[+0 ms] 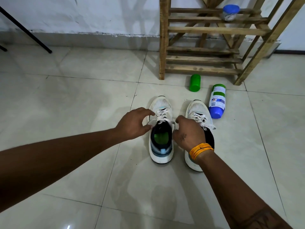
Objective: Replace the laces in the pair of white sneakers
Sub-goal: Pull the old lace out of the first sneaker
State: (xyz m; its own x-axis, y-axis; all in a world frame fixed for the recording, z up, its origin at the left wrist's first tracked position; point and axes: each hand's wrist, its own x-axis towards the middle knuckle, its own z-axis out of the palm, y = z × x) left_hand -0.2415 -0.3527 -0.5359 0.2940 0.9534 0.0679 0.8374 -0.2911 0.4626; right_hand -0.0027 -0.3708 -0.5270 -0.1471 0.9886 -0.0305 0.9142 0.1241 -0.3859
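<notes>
Step in hand: unlacing the left sneaker (160, 129), standing on the floor tiles (82, 96) beside the right sneaker (198, 113). Left hand (132, 123) and right hand (188, 134) apparently pinch its lace (162, 115) ends; blur obscures contact. Next: draw the lace out through the eyelets.

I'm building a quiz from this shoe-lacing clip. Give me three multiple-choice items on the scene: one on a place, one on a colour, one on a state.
1. Where is the blue bottle?
A. on the rack
B. on the floor beside the right sneaker
C. inside a sneaker

2. What colour is the insole of the left sneaker?
A. red
B. green
C. yellow

3. How are the sneakers?
A. both laced
B. both without laces
C. one laced only

Answers:
1 B, it lies on the tiles next to that sneaker's toe.
2 B, green shows in the opening.
3 A, white laces cross both tongues.
</notes>
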